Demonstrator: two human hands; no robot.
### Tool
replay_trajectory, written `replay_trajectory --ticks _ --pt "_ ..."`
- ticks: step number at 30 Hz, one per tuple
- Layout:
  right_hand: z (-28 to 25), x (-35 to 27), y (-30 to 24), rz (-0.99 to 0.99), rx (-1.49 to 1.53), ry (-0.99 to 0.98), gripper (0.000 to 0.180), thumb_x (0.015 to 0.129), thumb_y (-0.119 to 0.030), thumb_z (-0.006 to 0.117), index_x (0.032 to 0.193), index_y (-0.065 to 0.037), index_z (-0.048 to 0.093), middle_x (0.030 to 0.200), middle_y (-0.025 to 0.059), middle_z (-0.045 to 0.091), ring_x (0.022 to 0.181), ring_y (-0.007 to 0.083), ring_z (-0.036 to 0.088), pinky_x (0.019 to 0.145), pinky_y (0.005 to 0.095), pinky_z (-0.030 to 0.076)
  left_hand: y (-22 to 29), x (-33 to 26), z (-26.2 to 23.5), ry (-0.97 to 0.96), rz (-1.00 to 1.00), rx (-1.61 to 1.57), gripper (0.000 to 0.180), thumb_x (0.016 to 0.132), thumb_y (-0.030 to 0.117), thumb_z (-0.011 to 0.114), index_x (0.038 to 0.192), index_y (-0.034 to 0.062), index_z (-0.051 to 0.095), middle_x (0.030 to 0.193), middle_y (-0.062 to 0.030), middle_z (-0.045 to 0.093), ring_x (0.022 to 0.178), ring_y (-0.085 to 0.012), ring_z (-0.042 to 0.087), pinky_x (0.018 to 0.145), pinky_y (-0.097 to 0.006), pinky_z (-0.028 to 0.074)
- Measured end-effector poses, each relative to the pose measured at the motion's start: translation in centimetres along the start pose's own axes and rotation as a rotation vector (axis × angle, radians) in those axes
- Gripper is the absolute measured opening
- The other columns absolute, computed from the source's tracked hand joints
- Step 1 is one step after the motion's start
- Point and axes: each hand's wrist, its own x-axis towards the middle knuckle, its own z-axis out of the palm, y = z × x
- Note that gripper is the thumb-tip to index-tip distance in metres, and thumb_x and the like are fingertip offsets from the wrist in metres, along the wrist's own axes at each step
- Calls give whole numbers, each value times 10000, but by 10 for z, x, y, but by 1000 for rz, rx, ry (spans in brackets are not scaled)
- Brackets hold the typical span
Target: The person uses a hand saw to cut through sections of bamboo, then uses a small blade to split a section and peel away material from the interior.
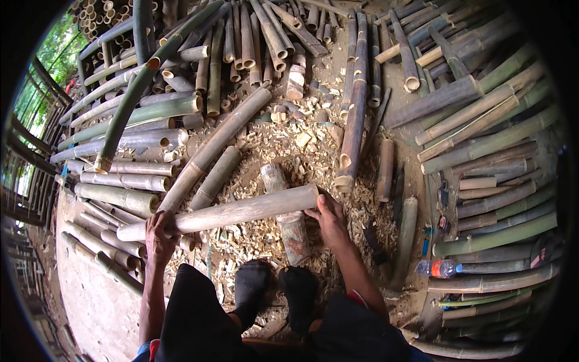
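A pale, thick bamboo pole [241, 212] lies level across the space before my knees, its right end a little higher than its left. My left hand [160, 232] is wrapped round it near the left end. At the other end, my right hand [329, 218] grips the rim, the thumb up by the end and the fingers partly hidden beneath. Under the pole's right half a short, rough-barked log [294, 238] lies on the ground, pointing away from me. Whether the pole rests on that log I cannot tell. A longer brown bamboo pole [211, 154] slants away behind my left hand.
Wood chips [307, 136] litter the ground around the log. Stacked bamboo [139, 142] fills the left and far sides; more bamboo poles [488, 154] lie along the right. A plastic bottle [442, 268] with an orange label lies at right. My feet [298, 295] stand close to the log.
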Motion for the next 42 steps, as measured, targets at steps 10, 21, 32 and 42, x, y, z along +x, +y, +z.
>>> replay_trajectory --ticks 10,21,32,42 --pt "-93 -174 53 -15 -836 367 293 1000 -281 573 1155 -38 630 830 -1 531 709 78 482 633 256 428 1 -25 59 -116 14 38 561 625 48 800 1156 122 636 1122 -97 632 1091 -320 564 1005 -440 398" --pt "-73 -444 81 111 -1546 592 301 889 -215 624 1144 -55 626 1031 90 536 788 223 537 699 344 461 -1 -20 61 -224 9 54 776 547 164 896 1257 182 581 1189 -109 598 1173 -342 531 1051 -475 370" --pt "-62 -508 100 -26 -1856 662 366 778 -148 675 1133 -72 622 1232 181 541 867 368 592 766 432 493 159 116 -3 -975 303 -205 634 823 518 777 1234 52 652 1230 -158 652 1194 -288 589 1042 -430 461" --pt "-53 -490 -26 112 -561 849 193 820 -168 715 807 -3 615 713 22 596 629 112 529 581 282 437 226 70 173 -562 199 -81 807 650 500 839 1339 153 601 1446 -79 523 1428 -309 356 1201 -591 159"
